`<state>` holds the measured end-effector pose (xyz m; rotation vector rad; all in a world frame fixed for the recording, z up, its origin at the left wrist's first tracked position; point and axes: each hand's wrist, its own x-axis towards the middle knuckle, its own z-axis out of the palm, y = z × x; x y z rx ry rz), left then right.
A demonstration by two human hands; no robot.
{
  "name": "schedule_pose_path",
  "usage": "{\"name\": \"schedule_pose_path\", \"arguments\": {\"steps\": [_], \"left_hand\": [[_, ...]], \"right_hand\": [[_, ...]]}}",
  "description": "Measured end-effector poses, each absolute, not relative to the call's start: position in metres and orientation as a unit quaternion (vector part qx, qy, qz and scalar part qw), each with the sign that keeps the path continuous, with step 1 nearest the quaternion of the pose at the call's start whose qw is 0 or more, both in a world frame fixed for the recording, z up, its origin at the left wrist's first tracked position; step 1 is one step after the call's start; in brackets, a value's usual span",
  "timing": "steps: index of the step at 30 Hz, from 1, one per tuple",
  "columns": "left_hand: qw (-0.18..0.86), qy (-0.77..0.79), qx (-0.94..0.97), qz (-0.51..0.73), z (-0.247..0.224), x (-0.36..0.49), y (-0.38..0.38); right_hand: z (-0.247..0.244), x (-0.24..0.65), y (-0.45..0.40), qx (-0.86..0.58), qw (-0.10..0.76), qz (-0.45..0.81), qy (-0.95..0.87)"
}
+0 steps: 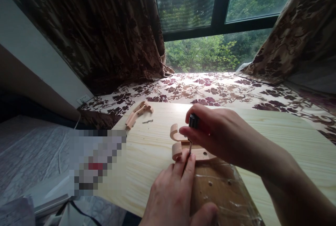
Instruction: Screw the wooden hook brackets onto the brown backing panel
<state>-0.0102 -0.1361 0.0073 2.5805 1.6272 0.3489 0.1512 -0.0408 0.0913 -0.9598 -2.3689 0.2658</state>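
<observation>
My right hand (210,128) is closed around the black handle of a screwdriver (193,121). Its metal shaft points straight down at a pale wooden hook (203,154) with a curled left end. On that hook rest the stretched fingers of my left hand (172,187), two of them on either side of the screwdriver tip. The tip and whatever screw is beneath it are partly hidden by the fingers. Just behind lies a second wooden hook (174,133), partly covered by my right hand. Both hooks sit on a brown wooden board (220,180) with clear plastic film and small holes.
A light wood panel (136,170) lies under everything. At its far left are more wooden hooks (139,112) and a few small screws (147,121). Beyond stand a floral-covered sill (210,86), curtains (118,26) and a window. A blurred-out patch (98,163) covers the left edge.
</observation>
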Motion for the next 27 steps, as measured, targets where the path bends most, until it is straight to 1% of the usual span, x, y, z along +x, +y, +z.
{"name": "schedule_pose_path", "arguments": {"steps": [5, 12, 14, 18, 24, 27], "left_hand": [[0.025, 0.534, 0.837, 0.117, 0.0067, -0.0097, -0.1353], [0.024, 0.528, 0.841, 0.116, 0.0072, -0.01, -0.1355], [0.033, 0.532, 0.839, 0.114, 0.0073, -0.0099, -0.1359], [0.048, 0.541, 0.833, 0.109, 0.0072, -0.0094, -0.1375], [0.061, 0.546, 0.829, 0.101, 0.0099, -0.0087, -0.1358], [0.081, 0.563, 0.818, 0.084, 0.014, -0.0068, -0.1342]], "right_hand": [[0.0968, 0.1523, -0.0444, -0.295, 0.282, 0.136, -0.903], [0.0923, 0.1503, -0.0386, -0.367, 0.299, 0.094, -0.876], [0.0941, 0.1527, -0.0405, -0.34, 0.298, 0.101, -0.886], [0.0986, 0.1572, -0.0436, -0.271, 0.3, 0.16, -0.901], [0.0925, 0.1551, -0.0393, -0.34, 0.299, 0.133, -0.881], [0.0943, 0.1566, -0.0389, -0.331, 0.291, 0.131, -0.888]]}}
